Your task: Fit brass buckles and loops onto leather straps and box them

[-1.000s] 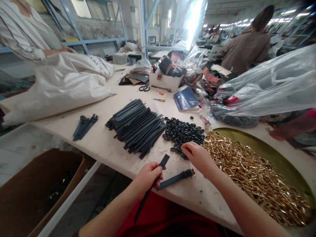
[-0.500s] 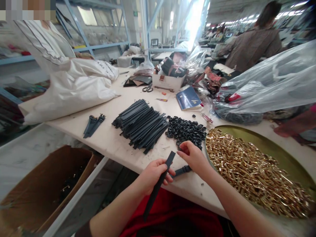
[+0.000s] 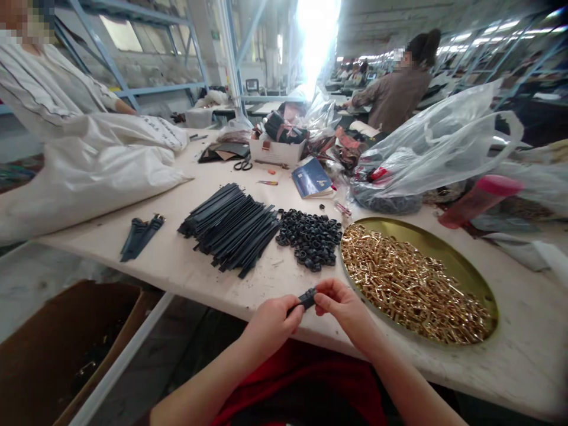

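Observation:
My left hand [image 3: 271,322] and my right hand [image 3: 341,306] meet at the table's near edge, both pinched on the end of a dark strap [image 3: 306,299]. A small black loop seems to sit on the strap's tip between my fingers. Most of the strap is hidden under my left hand. Just beyond lie a pile of black loops [image 3: 310,238], a stack of dark straps [image 3: 231,228] and a round brass tray [image 3: 461,269] heaped with gold buckles [image 3: 408,287].
A few finished straps [image 3: 139,235] lie at the left. A white sack [image 3: 89,171] is held by a person at the far left. A clear plastic bag [image 3: 435,148], a blue booklet [image 3: 312,177], scissors [image 3: 242,165] and a cardboard box [image 3: 57,349] on the floor are around.
My right hand left the loop pile and came to the strap's tip. My left hand slid up the strap, so both hands now pinch its end. The camera view shifted right.

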Tool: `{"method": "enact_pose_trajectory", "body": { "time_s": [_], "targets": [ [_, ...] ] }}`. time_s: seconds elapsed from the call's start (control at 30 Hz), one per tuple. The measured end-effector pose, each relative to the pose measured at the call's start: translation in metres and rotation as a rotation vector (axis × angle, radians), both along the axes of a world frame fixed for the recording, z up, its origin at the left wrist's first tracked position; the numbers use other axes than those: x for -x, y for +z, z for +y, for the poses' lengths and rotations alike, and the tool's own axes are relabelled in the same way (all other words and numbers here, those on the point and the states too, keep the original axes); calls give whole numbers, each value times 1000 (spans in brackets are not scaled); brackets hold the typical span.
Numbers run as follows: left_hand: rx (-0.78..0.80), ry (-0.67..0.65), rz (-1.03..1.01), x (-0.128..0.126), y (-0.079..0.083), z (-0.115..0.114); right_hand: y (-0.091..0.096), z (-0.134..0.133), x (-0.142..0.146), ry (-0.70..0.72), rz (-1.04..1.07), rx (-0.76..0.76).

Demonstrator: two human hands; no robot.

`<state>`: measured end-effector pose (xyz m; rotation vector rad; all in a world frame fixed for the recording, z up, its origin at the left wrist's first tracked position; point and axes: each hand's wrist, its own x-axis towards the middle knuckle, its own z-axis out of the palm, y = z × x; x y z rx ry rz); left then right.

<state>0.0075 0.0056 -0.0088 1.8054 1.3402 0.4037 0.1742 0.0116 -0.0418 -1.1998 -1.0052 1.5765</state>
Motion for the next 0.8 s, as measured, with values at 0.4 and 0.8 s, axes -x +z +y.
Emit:
{"method": "enact_pose_trajectory", "body": {
  "time_s": [0.4, 0.8],
  "targets": [
    [244, -85, -341, -6, -4, 8, -12, -8, -5, 57, -53, -74],
    [315, 187, -335, -18, -27, 27, -8, 102, -76, -143, -1449, -211]
  ]
}}
